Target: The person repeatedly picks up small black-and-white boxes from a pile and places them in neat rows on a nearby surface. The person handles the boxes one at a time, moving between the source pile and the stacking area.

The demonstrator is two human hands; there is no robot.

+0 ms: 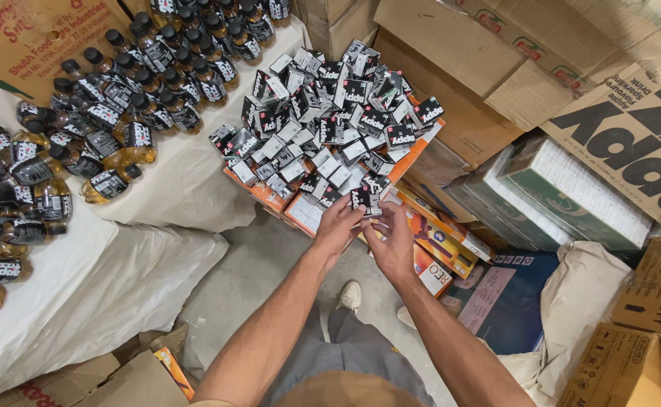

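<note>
A heap of several small black-and-white cartons (pixel 323 120) lies on an orange flat box (pixel 413 154). My left hand (pixel 338 226) and my right hand (pixel 392 240) meet at the heap's near edge. Both pinch one small black carton (pixel 364 199) between their fingertips. My forearms reach up from the bottom of the view.
Many dark-capped bottles of amber drink (pixel 112 98) lie on a white sheet (pixel 97 271) at the left. Brown cardboard boxes (pixel 631 128) and a green-and-white case (pixel 571 188) crowd the right. Grey concrete floor (pixel 247 279) and my shoes (pixel 351 295) show below.
</note>
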